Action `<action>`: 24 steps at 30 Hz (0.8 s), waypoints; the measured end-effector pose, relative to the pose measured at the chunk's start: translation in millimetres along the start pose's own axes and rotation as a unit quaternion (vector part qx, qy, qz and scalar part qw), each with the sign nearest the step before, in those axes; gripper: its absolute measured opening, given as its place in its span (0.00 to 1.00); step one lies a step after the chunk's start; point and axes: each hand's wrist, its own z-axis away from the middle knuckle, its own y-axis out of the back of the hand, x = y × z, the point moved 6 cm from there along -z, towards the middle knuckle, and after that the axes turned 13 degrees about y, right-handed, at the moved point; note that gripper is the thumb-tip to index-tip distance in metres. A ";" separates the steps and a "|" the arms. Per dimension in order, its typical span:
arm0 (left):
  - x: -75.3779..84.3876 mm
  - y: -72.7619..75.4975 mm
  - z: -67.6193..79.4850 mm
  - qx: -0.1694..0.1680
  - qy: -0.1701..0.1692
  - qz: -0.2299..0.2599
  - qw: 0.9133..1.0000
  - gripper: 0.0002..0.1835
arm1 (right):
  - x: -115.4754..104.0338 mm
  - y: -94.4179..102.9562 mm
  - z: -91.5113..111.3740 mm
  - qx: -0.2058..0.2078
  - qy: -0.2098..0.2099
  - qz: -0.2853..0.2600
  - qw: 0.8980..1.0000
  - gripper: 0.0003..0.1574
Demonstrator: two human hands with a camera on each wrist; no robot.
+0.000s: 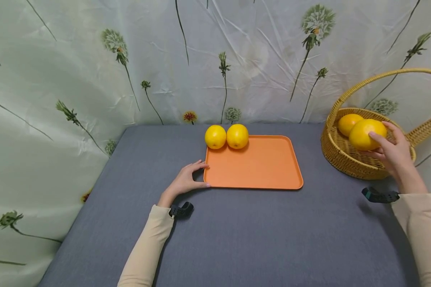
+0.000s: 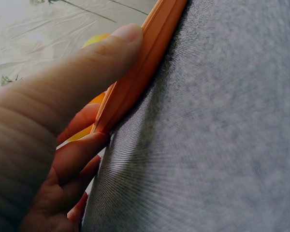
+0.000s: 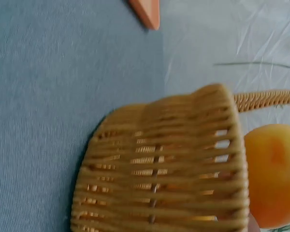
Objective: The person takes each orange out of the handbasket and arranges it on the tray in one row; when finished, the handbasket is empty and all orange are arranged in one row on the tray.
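Observation:
My right hand (image 1: 395, 149) grips a yellow-orange orange (image 1: 368, 134) between thumb and fingers, at the mouth of the wicker basket (image 1: 359, 169). Behind it another orange (image 1: 349, 124) lies inside the basket. In the right wrist view the held orange (image 3: 275, 176) shows past the basket's rim, and most of the hand is hidden. My left hand (image 1: 186, 179) holds the near left corner of the orange tray (image 1: 255, 167), thumb on the front edge and fingers at the left side. Two oranges (image 1: 215, 137) sit side by side at the tray's far left corner.
The basket's tall handle (image 1: 384, 73) arches above its opening. A grey cloth (image 1: 273, 239) covers the table, and a flowered curtain (image 1: 258, 59) hangs along the back and left. Each wrist wears a black band (image 1: 380, 195).

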 end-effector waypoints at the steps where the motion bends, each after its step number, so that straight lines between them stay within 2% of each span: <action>1: 0.2 -0.1 0.0 0.000 0.001 0.000 1.000 0.35 | -0.5 -1.2 0.4 0.002 0.003 -0.007 1.000 0.42; 8: 1.4 0.0 1.0 -0.001 0.003 0.000 1.000 0.35 | -3.0 -8.9 4.4 0.007 0.018 -0.030 0.999 0.42; 12: 0.8 -0.5 0.9 -0.001 0.006 0.000 1.000 0.35 | -3.3 -11.7 7.9 0.008 0.026 -0.046 0.999 0.38; 20: 1.2 -0.3 1.5 -0.002 0.002 0.002 1.000 0.35 | -8.1 -20.1 15.0 0.020 0.052 -0.046 0.997 0.35; 24: 1.5 0.2 1.8 -0.001 0.001 0.002 1.000 0.35 | -11.9 -31.8 18.6 0.013 0.065 -0.081 0.994 0.33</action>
